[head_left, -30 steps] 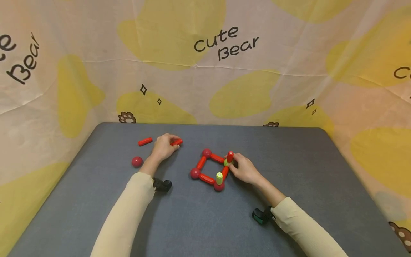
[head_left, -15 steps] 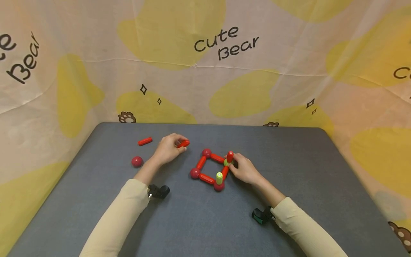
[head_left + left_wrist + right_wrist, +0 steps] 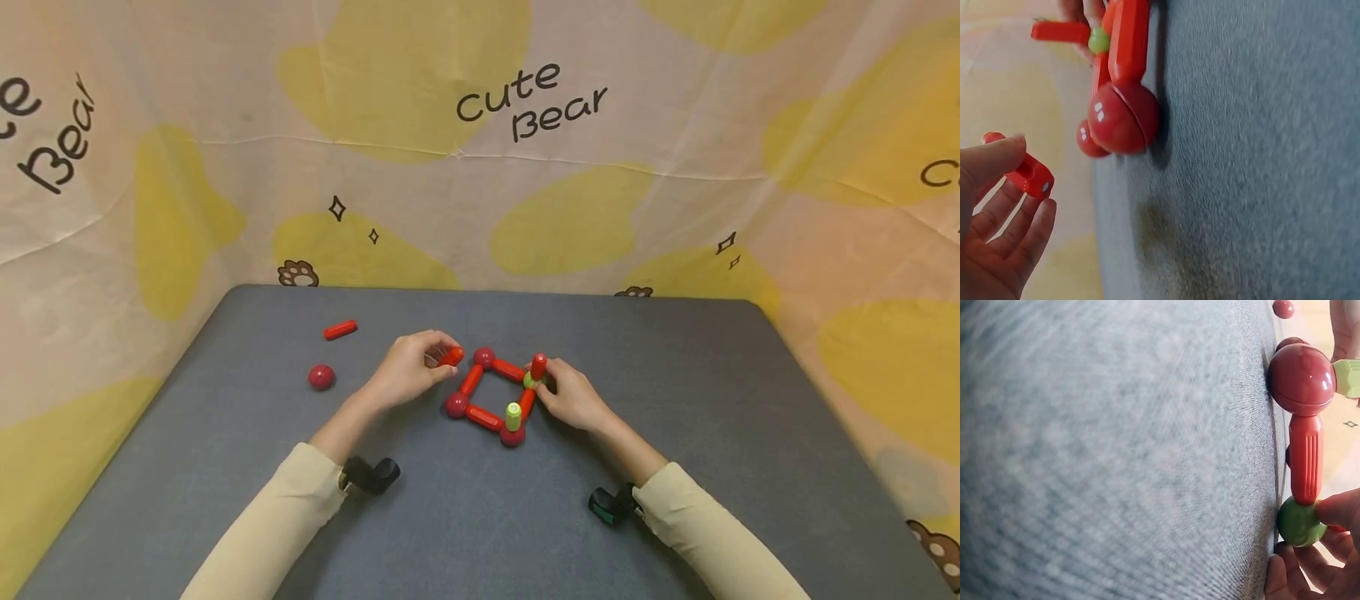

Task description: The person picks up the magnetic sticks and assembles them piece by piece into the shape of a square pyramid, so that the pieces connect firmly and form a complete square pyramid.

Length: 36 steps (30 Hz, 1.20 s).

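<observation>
My left hand point(image 3: 408, 368) pinches a short red magnetic rod point(image 3: 1032, 178) between thumb and fingers, raised off the table just left of a four-sided frame. That frame joins red rods point(image 3: 483, 417) with red balls point(image 3: 457, 405) and one green ball point(image 3: 1301, 522). With thumb and fingers, my right hand point(image 3: 576, 398) grips the green ball at the frame's right corner. An upright red rod point(image 3: 538, 367) stands on this ball. A light green rod point(image 3: 513, 415) stands upright on the near red ball point(image 3: 1302, 379).
A loose red rod point(image 3: 341, 330) lies at the back left of the grey table point(image 3: 465, 533). Nearer, on the left, sits a loose red ball point(image 3: 322, 377). A patterned cloth point(image 3: 420, 192) hangs behind the table.
My left hand has carried the red rod rightward and slightly nearer, up to the frame's left side. My right hand has stayed at the green ball.
</observation>
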Each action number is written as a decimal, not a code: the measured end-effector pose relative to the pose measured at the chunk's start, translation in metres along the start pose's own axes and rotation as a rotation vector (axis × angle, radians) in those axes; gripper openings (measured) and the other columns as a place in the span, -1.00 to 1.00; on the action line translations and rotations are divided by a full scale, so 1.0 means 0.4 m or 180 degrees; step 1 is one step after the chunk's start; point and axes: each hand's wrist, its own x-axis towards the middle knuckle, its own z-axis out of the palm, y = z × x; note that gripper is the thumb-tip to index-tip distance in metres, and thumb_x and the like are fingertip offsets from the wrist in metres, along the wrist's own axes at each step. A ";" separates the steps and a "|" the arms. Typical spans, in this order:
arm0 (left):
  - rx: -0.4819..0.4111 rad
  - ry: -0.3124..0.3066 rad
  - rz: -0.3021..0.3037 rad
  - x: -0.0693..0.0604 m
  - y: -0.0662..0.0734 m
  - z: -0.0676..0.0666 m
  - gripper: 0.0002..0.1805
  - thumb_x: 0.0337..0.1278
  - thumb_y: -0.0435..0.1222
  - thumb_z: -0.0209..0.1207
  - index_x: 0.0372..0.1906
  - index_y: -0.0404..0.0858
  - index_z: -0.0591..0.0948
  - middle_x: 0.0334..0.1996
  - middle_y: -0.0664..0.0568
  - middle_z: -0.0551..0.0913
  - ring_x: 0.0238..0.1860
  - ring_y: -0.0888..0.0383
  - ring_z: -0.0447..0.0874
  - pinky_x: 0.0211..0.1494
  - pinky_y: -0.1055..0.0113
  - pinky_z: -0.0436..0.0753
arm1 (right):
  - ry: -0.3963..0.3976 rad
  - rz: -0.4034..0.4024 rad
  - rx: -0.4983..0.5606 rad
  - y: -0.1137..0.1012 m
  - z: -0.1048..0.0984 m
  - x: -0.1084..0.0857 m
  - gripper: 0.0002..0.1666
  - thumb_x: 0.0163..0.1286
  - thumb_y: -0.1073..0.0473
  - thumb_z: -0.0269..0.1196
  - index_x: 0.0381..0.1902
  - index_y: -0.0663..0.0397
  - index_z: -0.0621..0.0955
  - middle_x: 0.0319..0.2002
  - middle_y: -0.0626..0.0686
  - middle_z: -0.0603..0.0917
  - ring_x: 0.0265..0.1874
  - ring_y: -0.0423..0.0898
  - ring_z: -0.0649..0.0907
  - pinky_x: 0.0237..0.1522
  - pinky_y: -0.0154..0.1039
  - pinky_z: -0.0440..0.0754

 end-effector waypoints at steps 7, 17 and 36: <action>-0.0252 -0.0056 -0.0122 -0.021 0.026 0.007 -0.75 -0.08 -0.36 0.32 -0.20 -0.14 0.60 -0.38 0.11 0.63 -0.32 0.23 0.60 -0.21 0.36 0.61 | -0.0011 0.0016 -0.0022 -0.001 0.001 -0.002 -0.72 0.21 0.27 0.22 -0.08 0.11 0.60 -0.27 0.07 0.59 -0.33 -0.10 0.52 -0.24 -0.17 0.48; -0.0440 -0.0049 -0.0280 -0.050 0.030 0.023 -0.74 -0.10 -0.36 0.34 -0.22 -0.14 0.59 -0.37 0.06 0.62 -0.30 0.20 0.61 -0.20 0.36 0.62 | 0.0009 -0.0005 -0.0009 0.003 0.002 -0.002 -0.70 0.19 0.30 0.21 -0.07 0.11 0.60 -0.27 0.07 0.59 -0.35 -0.11 0.51 -0.26 -0.20 0.47; -0.0501 -0.0064 -0.0234 -0.064 0.008 0.064 -0.75 -0.13 -0.42 0.34 -0.28 -0.18 0.57 -0.39 0.06 0.59 -0.33 0.21 0.63 -0.28 0.43 0.61 | -0.0044 0.0034 0.0000 0.000 -0.002 0.000 -0.68 0.21 0.32 0.19 -0.05 0.11 0.59 -0.24 0.08 0.59 -0.34 -0.10 0.51 -0.25 -0.19 0.47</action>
